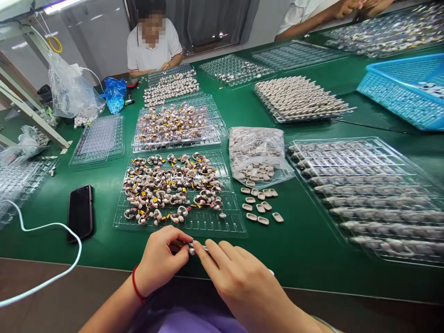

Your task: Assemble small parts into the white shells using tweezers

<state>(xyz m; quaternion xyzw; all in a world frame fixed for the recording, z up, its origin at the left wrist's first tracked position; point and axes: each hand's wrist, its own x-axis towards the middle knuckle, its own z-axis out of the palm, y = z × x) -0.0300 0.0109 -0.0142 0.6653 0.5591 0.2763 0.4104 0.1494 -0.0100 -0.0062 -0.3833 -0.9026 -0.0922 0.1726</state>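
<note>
Our left hand (160, 259) and right hand (243, 280) both pinch shut on one small part (191, 249) over the counter (305, 240), near a tray (215, 226).

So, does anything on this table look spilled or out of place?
Yes: a handful of beige shells lie loose on the green mat just below the plastic bag, outside any tray.

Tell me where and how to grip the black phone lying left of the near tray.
Probably best to pinch the phone by its two long edges near the top half, coming straight down from above. It lies flat, screen up, on the green table, so only the edges offer purchase; the white cable curves past its bottom end, so avoid that.
</note>
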